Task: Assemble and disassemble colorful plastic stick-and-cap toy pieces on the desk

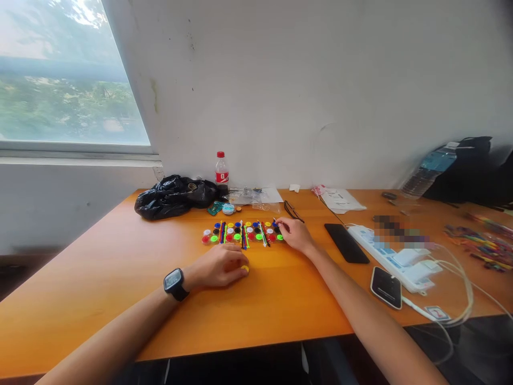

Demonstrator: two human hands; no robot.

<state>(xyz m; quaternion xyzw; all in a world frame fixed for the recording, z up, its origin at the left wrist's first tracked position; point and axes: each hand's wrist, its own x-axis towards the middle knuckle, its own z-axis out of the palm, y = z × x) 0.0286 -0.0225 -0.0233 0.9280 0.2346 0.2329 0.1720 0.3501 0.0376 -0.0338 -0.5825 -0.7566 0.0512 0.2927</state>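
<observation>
Rows of small coloured discs (240,231) in red, yellow, green, blue, white and black lie on the orange table (120,267), with thin coloured sticks laid between them. My left hand (219,266), a black watch on its wrist, rests curled on the table with a yellow disc (245,269) at its fingertips. My right hand (292,233) is at the right end of the rows, fingers pinched at the discs there; what they hold is too small to make out.
A black plastic bag (172,195) and a red-labelled bottle (221,170) stand at the back. Right of the hands lie glasses (293,210), a black phone (347,243), a power strip (395,256), a second phone (386,287), papers (340,199) and more coloured sticks (481,243).
</observation>
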